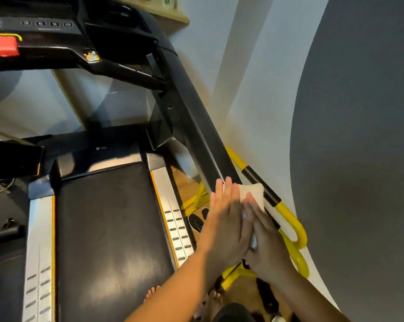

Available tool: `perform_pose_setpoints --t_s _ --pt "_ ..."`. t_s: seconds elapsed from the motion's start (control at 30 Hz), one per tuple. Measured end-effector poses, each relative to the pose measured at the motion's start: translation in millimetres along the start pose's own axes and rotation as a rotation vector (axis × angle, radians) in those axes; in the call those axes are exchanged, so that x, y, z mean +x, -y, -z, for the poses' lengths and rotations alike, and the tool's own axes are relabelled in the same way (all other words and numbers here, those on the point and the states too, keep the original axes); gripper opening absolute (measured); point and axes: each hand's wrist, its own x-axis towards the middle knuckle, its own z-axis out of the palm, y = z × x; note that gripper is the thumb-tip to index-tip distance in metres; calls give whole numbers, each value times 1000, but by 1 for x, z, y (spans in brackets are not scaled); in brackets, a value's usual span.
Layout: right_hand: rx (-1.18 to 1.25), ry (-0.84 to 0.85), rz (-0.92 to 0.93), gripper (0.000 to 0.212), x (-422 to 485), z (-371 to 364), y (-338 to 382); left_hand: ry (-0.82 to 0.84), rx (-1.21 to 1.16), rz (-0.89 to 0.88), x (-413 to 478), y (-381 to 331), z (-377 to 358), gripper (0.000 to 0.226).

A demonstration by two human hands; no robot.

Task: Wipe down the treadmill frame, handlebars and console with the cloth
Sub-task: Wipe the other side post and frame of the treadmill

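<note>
The black treadmill's right handlebar [196,126] slopes down from the console [56,31] toward me. Its near end is covered by a pale cloth [252,192]. My left hand [224,219] lies with straight fingers against the inner side of the cloth and bar. From the outer side my right hand [263,240] presses the cloth, fingers straight, with a fold of cloth showing between the two palms. The bar's tip is hidden under the hands.
The running belt [108,228] and silver side rail [173,217] lie below left. A yellow tubular frame with a black grip [287,217] stands between the treadmill and the wall on the right. Shoes [196,223] sit on the wooden floor. My bare toes [152,292] are on the belt.
</note>
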Motion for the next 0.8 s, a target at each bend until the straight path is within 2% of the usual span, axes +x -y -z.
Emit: perform_pose_setpoints --t_s 0.07,0.2,0.33,0.5,0.63,0.7,0.8 --pt "-37 14 2 85 1 -7 -16 8 80 63 19 0 1 61" --pt "16 14 95 101 15 -11 -33 -23 243 69 34 -5 0 59" --pt "175 88 150 96 19 -5 -42 -67 356 64 23 -11 -4 58" --pt "185 177 134 81 -5 -8 -56 34 352 23 -34 -28 -25 59" --pt "135 167 197 73 -20 -9 -77 90 519 71 -45 -45 -45 63" --pt "155 221 261 74 -12 -6 -80 91 514 54 -35 -46 -39 63" --pt "315 335 280 80 15 4 -81 90 408 62 -11 -49 -24 61"
